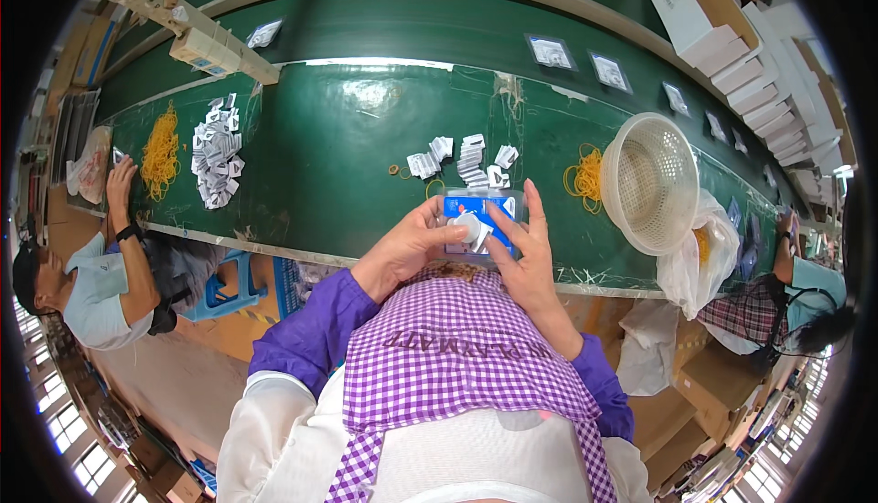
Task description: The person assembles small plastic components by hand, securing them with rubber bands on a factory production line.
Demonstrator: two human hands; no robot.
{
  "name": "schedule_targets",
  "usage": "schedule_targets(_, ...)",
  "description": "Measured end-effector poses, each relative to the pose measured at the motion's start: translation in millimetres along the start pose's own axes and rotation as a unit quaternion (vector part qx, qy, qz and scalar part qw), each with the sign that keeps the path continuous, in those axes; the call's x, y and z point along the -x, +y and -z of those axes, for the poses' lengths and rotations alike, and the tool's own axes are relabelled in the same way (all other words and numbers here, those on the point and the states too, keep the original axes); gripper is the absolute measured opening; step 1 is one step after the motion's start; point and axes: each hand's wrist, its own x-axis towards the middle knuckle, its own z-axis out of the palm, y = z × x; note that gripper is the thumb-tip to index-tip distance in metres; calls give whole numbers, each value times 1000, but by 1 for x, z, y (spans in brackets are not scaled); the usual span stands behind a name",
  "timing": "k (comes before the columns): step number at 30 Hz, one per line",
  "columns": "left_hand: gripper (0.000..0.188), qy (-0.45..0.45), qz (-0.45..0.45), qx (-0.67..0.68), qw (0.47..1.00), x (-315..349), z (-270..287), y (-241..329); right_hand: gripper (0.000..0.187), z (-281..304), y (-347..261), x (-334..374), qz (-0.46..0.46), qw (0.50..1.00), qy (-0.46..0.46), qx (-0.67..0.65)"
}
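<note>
Left hand (409,240): closed narrowly on the left side of a flat transparent plastic packet with a blue printed face (471,203); pressing with the thumb at a small round white piece (468,226) on that face.
Right hand (529,251): spread wide at the fingers along the right side of the packet; placed with thumb and index finger close to a small folded white paper (483,240); cannot tell whether gripping or only touching.
Packet position: held between both hands at the near edge of the long green worktable (329,155), just beyond the purple-and-white checked apron (457,338).
Folded white leaflets (471,160): lying in short overlapping rows and small clusters just beyond the packet.
Leaflet heap, white, elongated (218,155): lying well to the left on the worktable.
Yellow rubber bands, left pile (162,155): lying beyond the heap, near a co-worker's hand (121,187).
Yellow rubber bands, right pile (583,179): lying just beside the round white perforated plastic basket (684,174).
Translucent white plastic bag (695,274): hanging over the table edge below the basket; containing more yellow bands.
Flat clear packets with white contents (549,52): spaced apart in a line on the green strip beyond the worktable.
White open-topped cartons (681,9): lined up at upper right.
</note>
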Motion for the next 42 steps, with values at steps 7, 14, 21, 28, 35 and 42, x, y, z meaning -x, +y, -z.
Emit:
schedule_targets(7,50,13,27,24,999,2,-8,-5,31,-2,1,-1,-113,984,53,-123)
schedule_targets(14,54,21,43,56,997,0,-4,-6,43,11,19,-3,-72,985,-48,-147)
schedule_targets(21,54,21,34,50,998,-2,-9,-4,46,15,7,-5,-80,991,-80,-72)
schedule_targets(28,57,13,33,53,998,1,-8,-4,45,7,7,0,-39,995,-41,-77)
schedule_targets(35,49,-22,33,75,996,-3,-2,-5,45,5,1,1,-70,992,-19,-99)
schedule_targets(42,47,-2,1,90,996,-5,-7,-6,57,-1,11,1,-127,942,-43,-309)
